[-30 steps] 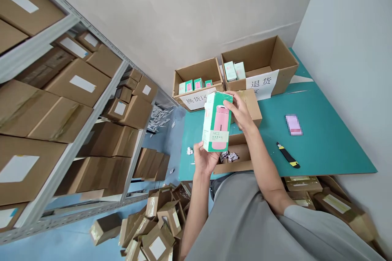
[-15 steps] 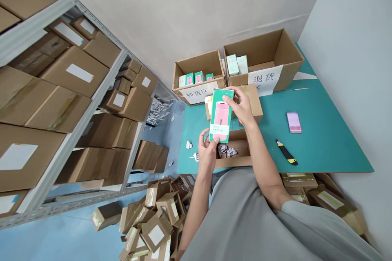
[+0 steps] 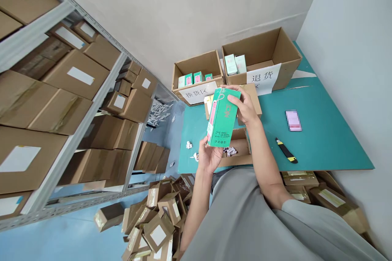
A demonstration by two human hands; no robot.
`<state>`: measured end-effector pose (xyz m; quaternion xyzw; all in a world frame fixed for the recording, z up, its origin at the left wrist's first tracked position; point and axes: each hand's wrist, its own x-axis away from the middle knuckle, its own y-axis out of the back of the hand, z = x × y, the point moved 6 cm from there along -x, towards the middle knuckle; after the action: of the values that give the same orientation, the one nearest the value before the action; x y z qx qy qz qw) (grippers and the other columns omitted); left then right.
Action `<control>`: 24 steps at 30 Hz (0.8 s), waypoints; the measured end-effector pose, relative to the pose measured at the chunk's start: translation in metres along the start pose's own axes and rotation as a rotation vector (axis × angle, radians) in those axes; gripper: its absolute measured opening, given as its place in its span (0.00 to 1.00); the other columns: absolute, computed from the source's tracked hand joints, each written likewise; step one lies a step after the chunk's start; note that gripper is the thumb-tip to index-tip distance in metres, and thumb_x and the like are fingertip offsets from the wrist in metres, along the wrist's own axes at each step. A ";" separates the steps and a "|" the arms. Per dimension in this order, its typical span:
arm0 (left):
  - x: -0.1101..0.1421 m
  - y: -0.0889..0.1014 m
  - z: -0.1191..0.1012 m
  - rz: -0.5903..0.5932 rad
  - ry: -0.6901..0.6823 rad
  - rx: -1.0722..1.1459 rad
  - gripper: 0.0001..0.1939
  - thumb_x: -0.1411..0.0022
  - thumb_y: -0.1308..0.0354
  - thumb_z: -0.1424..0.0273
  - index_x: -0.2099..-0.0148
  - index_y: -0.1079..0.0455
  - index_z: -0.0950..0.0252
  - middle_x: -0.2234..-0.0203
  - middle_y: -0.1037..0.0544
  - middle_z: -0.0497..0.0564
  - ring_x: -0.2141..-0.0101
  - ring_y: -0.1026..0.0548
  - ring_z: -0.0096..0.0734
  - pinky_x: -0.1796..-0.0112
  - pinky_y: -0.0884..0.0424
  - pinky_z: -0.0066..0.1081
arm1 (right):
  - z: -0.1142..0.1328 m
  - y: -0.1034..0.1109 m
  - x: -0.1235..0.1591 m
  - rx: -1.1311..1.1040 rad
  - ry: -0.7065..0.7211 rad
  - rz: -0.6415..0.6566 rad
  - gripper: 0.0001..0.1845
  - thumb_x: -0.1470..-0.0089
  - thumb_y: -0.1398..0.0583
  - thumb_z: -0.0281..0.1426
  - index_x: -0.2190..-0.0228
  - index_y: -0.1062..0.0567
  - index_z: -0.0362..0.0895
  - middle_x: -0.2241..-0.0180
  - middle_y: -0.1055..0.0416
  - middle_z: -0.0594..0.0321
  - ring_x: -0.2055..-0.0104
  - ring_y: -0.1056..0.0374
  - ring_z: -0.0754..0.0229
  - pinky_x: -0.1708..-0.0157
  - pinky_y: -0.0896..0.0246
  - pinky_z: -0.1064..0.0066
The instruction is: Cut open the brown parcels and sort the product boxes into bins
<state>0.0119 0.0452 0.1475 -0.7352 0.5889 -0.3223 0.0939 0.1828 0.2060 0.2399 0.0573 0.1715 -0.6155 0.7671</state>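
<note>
A green product box with pink print is tilted in the air between my two hands. My right hand grips its upper right corner, thumb on the green face. My left hand supports the lower left edge, with the fingers partly hidden behind the box. Beneath it on the table stands an open carton with crumpled paper inside. Just behind the product box, part of another cardboard carton shows, its flap raised.
Two labelled cartons stand at the back: the left carton and the right carton, both holding small boxes. A utility knife and a blurred pink item lie on the green table. Shelves and piled cartons are at left.
The product box has been turned in my hands, from its pink-pictured front to its green printed side. Both hands still hold it over the open carton.
</note>
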 end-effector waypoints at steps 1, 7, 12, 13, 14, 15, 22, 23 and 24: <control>0.001 -0.002 -0.001 0.003 -0.004 -0.010 0.22 0.37 0.28 0.50 0.50 0.23 0.60 0.50 0.13 0.54 0.47 0.15 0.44 0.46 0.17 0.38 | -0.001 0.001 0.000 0.011 0.003 -0.017 0.32 0.40 0.32 0.63 0.43 0.22 0.59 0.37 0.22 0.59 0.35 0.26 0.42 0.40 0.24 0.45; 0.009 -0.012 -0.018 -0.027 -0.197 -0.170 0.26 0.37 0.25 0.54 0.44 0.29 0.56 0.46 0.17 0.54 0.44 0.17 0.43 0.42 0.21 0.40 | -0.006 0.007 -0.001 0.000 0.013 -0.111 0.27 0.36 0.34 0.60 0.49 0.21 0.54 0.44 0.20 0.57 0.40 0.24 0.44 0.39 0.26 0.46; 0.014 -0.017 -0.016 -0.049 -0.257 -0.308 0.32 0.43 0.20 0.50 0.45 0.29 0.55 0.47 0.16 0.53 0.47 0.16 0.44 0.45 0.20 0.41 | -0.010 0.002 -0.003 0.088 0.001 -0.092 0.28 0.37 0.33 0.60 0.48 0.20 0.54 0.47 0.19 0.58 0.43 0.24 0.45 0.41 0.26 0.48; 0.014 -0.017 -0.015 -0.057 -0.257 -0.321 0.33 0.43 0.19 0.51 0.45 0.30 0.55 0.47 0.15 0.53 0.47 0.16 0.44 0.46 0.20 0.41 | -0.009 0.001 -0.003 0.096 0.000 -0.084 0.29 0.37 0.33 0.61 0.47 0.19 0.54 0.47 0.19 0.58 0.44 0.24 0.45 0.41 0.25 0.48; 0.014 -0.015 -0.014 -0.064 -0.255 -0.326 0.33 0.44 0.19 0.51 0.45 0.30 0.55 0.47 0.15 0.53 0.48 0.16 0.44 0.46 0.20 0.41 | -0.008 0.000 -0.003 0.097 0.000 -0.074 0.30 0.37 0.33 0.62 0.47 0.19 0.54 0.47 0.19 0.58 0.44 0.24 0.45 0.41 0.26 0.49; 0.014 -0.014 -0.013 -0.068 -0.249 -0.321 0.33 0.44 0.19 0.51 0.45 0.29 0.55 0.47 0.15 0.53 0.48 0.16 0.44 0.46 0.20 0.41 | -0.006 -0.001 -0.003 0.089 0.000 -0.060 0.31 0.38 0.33 0.63 0.47 0.19 0.54 0.47 0.19 0.58 0.43 0.24 0.46 0.40 0.26 0.49; 0.014 -0.003 -0.008 -0.031 -0.127 -0.086 0.34 0.44 0.19 0.49 0.42 0.25 0.58 0.50 0.14 0.54 0.52 0.13 0.44 0.48 0.16 0.41 | -0.001 0.007 0.000 -0.108 -0.021 0.102 0.35 0.41 0.33 0.69 0.49 0.17 0.57 0.41 0.19 0.58 0.35 0.26 0.44 0.36 0.27 0.47; 0.014 -0.004 -0.007 -0.022 -0.092 -0.040 0.36 0.43 0.20 0.48 0.40 0.25 0.59 0.48 0.13 0.56 0.50 0.13 0.47 0.47 0.16 0.42 | -0.003 0.009 0.000 -0.136 -0.042 0.098 0.35 0.43 0.32 0.69 0.49 0.17 0.57 0.42 0.19 0.58 0.36 0.26 0.44 0.37 0.25 0.47; 0.014 -0.005 -0.004 -0.014 -0.053 0.000 0.36 0.41 0.22 0.48 0.38 0.25 0.59 0.47 0.13 0.57 0.47 0.14 0.49 0.47 0.16 0.42 | -0.006 0.010 0.001 -0.158 -0.063 0.087 0.36 0.44 0.31 0.69 0.49 0.18 0.58 0.42 0.19 0.59 0.37 0.25 0.43 0.39 0.24 0.48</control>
<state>0.0144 0.0350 0.1583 -0.7476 0.5810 -0.3033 0.1075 0.1918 0.2095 0.2331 -0.0154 0.1930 -0.5675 0.8003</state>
